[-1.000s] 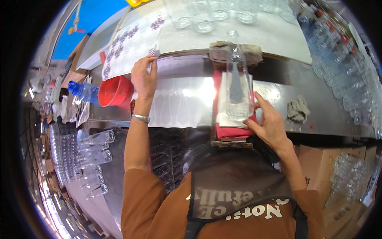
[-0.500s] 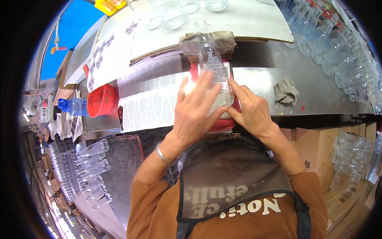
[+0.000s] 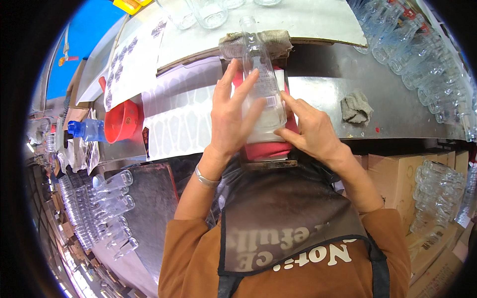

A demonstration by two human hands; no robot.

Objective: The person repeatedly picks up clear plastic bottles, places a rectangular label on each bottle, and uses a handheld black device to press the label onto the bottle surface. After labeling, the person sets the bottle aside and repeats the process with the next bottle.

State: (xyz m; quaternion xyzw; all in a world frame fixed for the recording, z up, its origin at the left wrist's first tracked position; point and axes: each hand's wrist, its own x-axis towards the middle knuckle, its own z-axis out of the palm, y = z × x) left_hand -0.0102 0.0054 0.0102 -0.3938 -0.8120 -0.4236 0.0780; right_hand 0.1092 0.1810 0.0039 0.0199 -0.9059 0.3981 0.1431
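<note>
- Bottle (image 3: 263, 82): I see it lying above the red pad (image 3: 271, 151), neck over cloth (image 3: 278, 40).
- Right hand (image 3: 315, 128): thumb and fingers holding its base; slackening could let it roll.
- Left hand (image 3: 228, 121): spread, contact unclear.
- Label (image 3: 271, 101): uneven pressing might crease it.

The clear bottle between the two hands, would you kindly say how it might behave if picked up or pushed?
The clear bottle looks like glass, so it would probably be stiff and fragile. Its smooth, shiny sides may feel slippery. Lying with its neck across the rolled cloth, it seems unlikely to tip over.
</note>
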